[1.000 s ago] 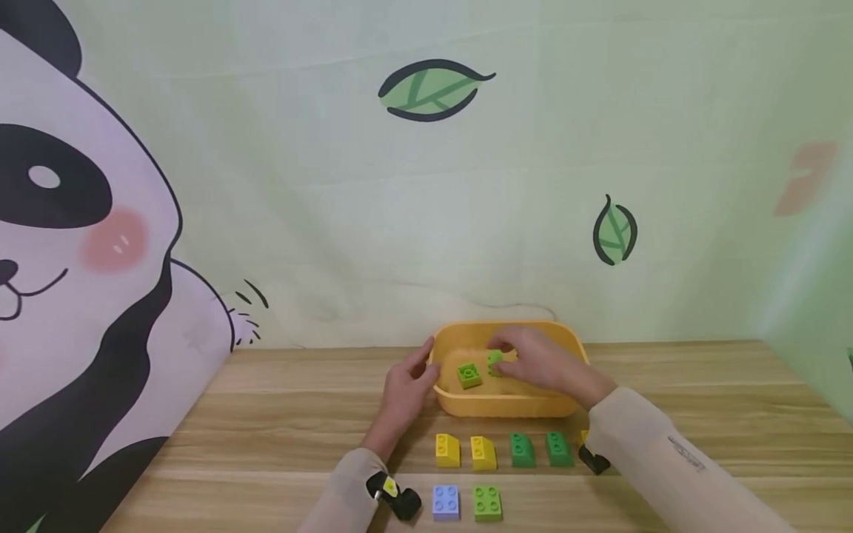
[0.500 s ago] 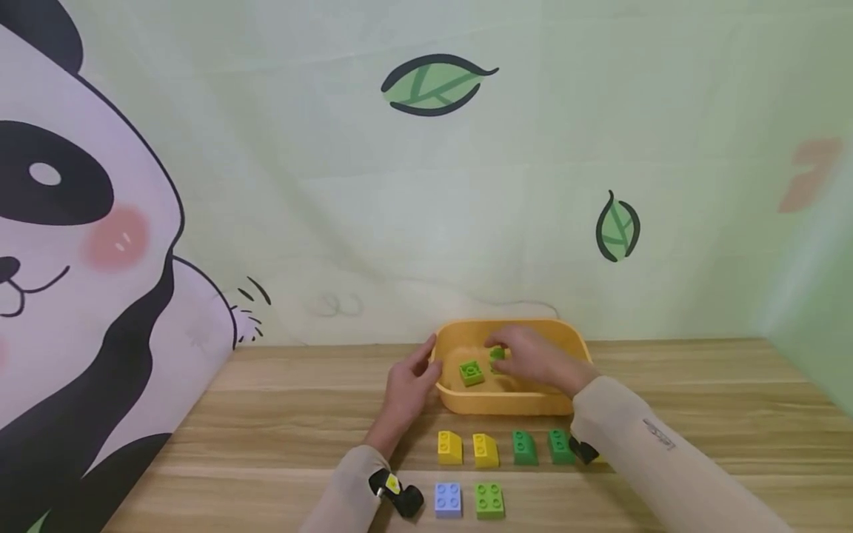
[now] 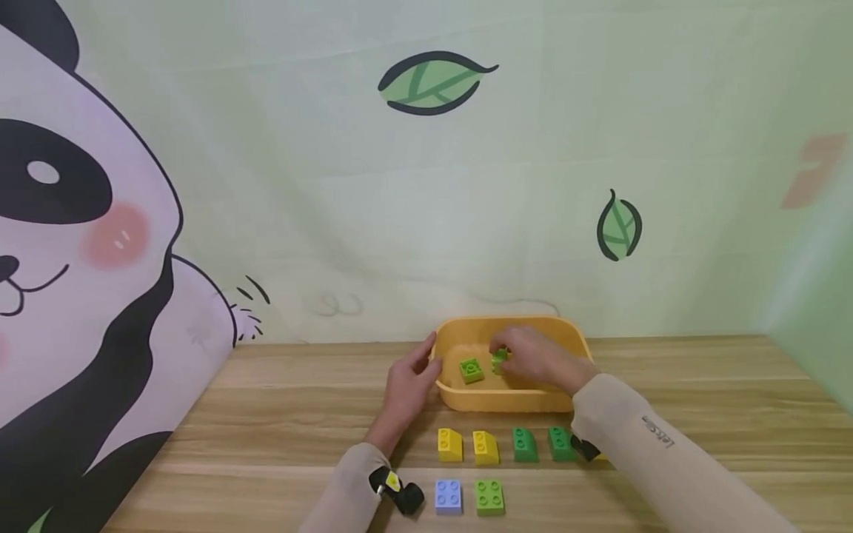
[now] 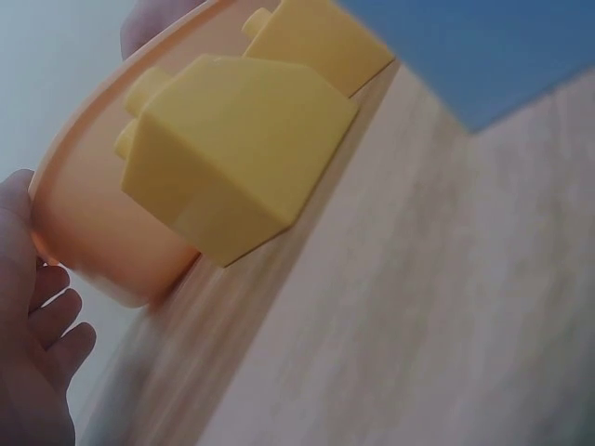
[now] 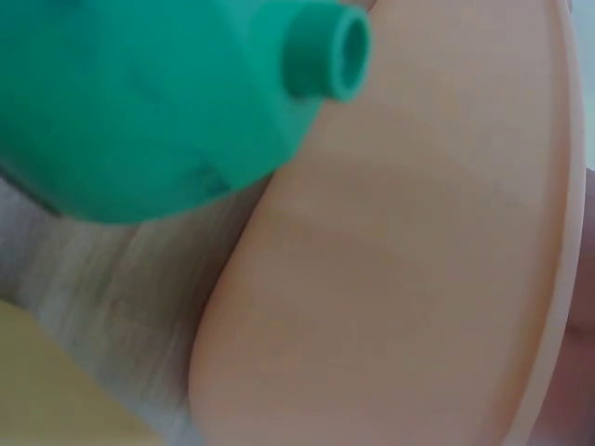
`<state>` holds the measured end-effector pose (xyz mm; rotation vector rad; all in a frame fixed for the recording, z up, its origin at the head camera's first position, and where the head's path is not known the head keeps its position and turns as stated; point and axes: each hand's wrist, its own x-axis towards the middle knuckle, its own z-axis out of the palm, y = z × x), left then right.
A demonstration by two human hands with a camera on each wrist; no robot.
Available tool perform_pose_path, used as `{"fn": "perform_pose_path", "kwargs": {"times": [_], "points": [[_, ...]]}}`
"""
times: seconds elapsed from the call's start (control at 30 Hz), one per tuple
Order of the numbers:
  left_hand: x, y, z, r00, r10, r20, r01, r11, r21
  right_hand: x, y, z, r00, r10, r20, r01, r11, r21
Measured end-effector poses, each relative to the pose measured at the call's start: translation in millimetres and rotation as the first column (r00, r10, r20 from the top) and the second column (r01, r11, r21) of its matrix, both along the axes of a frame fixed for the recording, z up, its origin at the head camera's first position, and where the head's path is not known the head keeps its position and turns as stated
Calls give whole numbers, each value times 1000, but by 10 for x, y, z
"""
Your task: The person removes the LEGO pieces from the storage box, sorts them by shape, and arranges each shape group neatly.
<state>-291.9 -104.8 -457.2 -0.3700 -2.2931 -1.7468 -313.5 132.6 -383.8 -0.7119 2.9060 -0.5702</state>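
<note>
My left hand [image 3: 408, 381] holds the left rim of an orange plastic bin [image 3: 506, 402], its thumb lying at the edge. Inside that bin, my right hand [image 3: 533, 359] pinches a light green building brick [image 3: 498, 361] between thumb and fingers; they partly hide it. A second light green brick [image 3: 471, 370] lies beside it with its hollow underside up. The left wrist view shows several curled fingers [image 4: 60, 321] at the bin's outer wall [image 4: 121, 214]. In the right wrist view the bin's wall hides most of the right hand [image 5: 572, 344].
In front of the bin stand two yellow sloped bricks [image 3: 485, 448], two dark green curved bricks [image 3: 524, 445] and another yellow piece [image 3: 601, 456], mostly hidden by the right wrist camera. Nearer lie a blue brick [image 3: 448, 497] and a light green brick [image 3: 489, 497]. A printed cloth [image 3: 320, 222] hangs behind.
The right hand's fingers shift slightly around the light green brick in the bin, and the right forearm has moved a little left. The left hand stays at the rim.
</note>
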Motion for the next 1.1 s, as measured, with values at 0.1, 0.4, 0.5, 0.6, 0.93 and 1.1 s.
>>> {"fn": "perform_pose_path", "kwargs": {"times": [0.1, 0.4, 0.5, 0.6, 0.93, 1.1], "points": [[5, 2, 3, 1000, 0, 4, 0, 1000, 4, -2, 1, -7, 1000, -4, -9, 4, 1000, 3], [19, 18, 16, 1000, -3, -10, 3, 1000, -17, 67, 36, 41, 1000, -12, -16, 11, 998, -55], [22, 19, 14, 1000, -4, -15, 4, 1000, -14, 104, 56, 62, 999, 1, -47, -5, 997, -72], [23, 19, 10, 1000, -2, -16, 1, 1000, -13, 151, 86, 76, 995, 21, -93, -29, 996, -90], [20, 11, 3, 1000, -2, -14, 2, 1000, -8, 394, 182, 99, 984, 0, -179, -34, 982, -184], [23, 0, 4, 1000, 5, -4, -5, 1000, -12, 551, 207, 131, 977, -3, -215, -54, 964, -261]]}}
